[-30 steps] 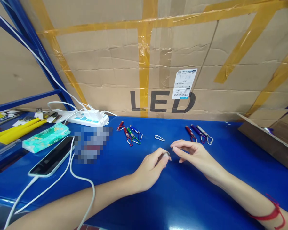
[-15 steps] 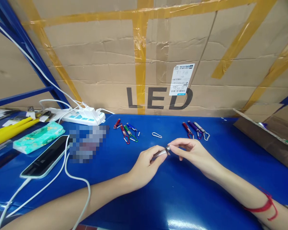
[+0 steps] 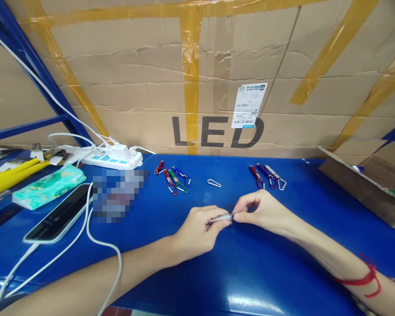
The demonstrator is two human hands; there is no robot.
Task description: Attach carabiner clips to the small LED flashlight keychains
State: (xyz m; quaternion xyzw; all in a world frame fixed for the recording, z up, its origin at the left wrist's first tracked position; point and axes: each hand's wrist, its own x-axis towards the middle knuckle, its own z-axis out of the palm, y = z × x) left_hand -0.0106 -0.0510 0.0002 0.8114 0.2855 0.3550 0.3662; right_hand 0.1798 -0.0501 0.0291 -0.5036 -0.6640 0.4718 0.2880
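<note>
Silver mini flashlight (image 3: 220,217), low over the blue table (image 3: 250,272) at centre, pinched between my left hand (image 3: 197,230) and right hand (image 3: 261,213) fingertips; I judge it could roll away if either pinch slackens.

Both hands low, left hand (image 3: 197,228) and right hand (image 3: 261,212) fingertips pinched together

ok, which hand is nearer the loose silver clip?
Right. The right hand sits just below and right of the clip; the left hand is lower, farther away.
</note>
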